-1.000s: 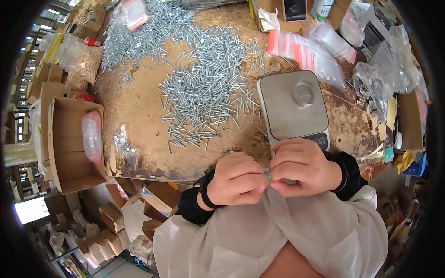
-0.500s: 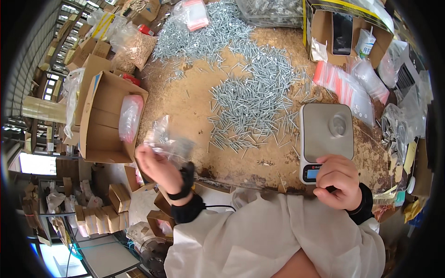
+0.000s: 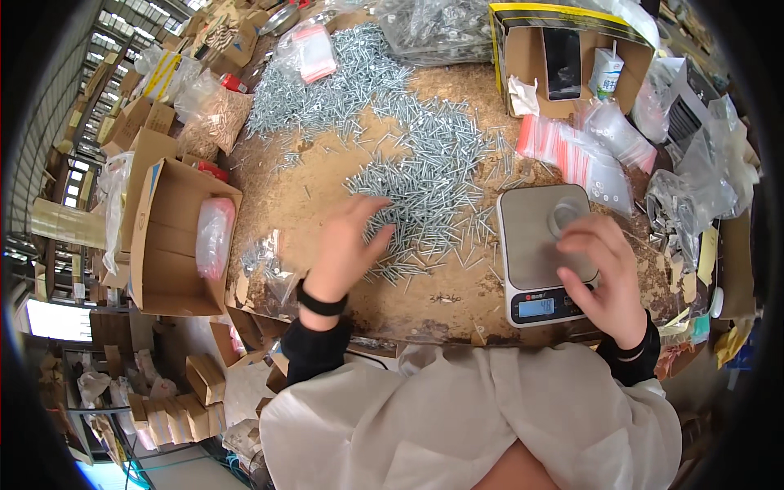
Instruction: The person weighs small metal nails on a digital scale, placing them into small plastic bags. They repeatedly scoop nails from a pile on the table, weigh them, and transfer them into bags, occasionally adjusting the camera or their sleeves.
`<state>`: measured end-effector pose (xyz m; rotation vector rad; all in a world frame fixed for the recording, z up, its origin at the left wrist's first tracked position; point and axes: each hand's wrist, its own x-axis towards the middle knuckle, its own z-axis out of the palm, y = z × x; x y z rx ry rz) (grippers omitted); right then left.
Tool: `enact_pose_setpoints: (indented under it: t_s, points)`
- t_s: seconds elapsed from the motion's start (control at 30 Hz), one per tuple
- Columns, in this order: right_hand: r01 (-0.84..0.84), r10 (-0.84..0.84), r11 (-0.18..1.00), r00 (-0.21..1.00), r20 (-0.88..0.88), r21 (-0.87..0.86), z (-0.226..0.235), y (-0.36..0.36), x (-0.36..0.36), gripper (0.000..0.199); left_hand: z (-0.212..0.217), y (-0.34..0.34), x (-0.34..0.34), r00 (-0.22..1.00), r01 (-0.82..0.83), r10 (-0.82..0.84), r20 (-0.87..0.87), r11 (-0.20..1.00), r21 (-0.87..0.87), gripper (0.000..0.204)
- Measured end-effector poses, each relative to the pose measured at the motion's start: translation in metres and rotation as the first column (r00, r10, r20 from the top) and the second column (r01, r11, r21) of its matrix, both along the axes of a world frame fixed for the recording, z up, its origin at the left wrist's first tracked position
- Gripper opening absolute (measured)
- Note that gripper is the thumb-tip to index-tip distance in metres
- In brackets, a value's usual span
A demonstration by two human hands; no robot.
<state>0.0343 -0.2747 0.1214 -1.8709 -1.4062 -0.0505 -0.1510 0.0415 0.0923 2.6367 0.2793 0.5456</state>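
Note:
My left hand point(image 3: 339, 249) is at the near left side of a big pile of silver screws point(image 3: 433, 171). Its fingers are apart and reach to the screws, with nothing seen in them. Over the digital scale point(image 3: 528, 237) is my right hand point(image 3: 611, 273), thumb and fingers spread. Its fingertips come close to a small clear round cup point(image 3: 562, 214) on the scale's metal plate; whether they touch it cannot be made out. The scale's display is lit. A clear plastic bag point(image 3: 265, 260) with some metal pieces inside lies left of my left hand, near the table edge.
An open cardboard box point(image 3: 175, 237) with a clear bag stands at the left. Red-edged zip bags point(image 3: 563, 151) lie beyond the scale. At the far right, a box point(image 3: 523, 61) holds a phone and a drink carton. A bag of tan plugs point(image 3: 216, 118) sits far left.
My left hand has put down the clear bag at the left and moved right to the screws. My right hand has opened and moved over the scale toward the cup. The view has shifted slightly.

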Motion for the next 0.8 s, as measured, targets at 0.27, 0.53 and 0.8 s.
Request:
enact_pose_setpoints:
  t_s: [0.27,0.53,0.8]
  points:
    - [0.073,-0.076,0.995,0.996,0.038,0.073,-0.010,-0.002,0.013,0.025,-0.012,-0.003,0.067,0.962,0.127,-0.089,-0.257,0.982,0.137,0.048]
    - [0.079,-0.084,0.992,0.996,0.042,0.094,-0.020,-0.002,0.018,0.019,-0.030,-0.005,0.063,0.967,0.087,-0.031,-0.252,0.973,0.214,0.050]
    - [0.089,-0.093,0.995,0.992,0.089,0.049,-0.023,0.002,0.018,0.015,-0.029,0.008,0.060,0.987,0.097,-0.073,-0.146,0.982,0.164,0.043]
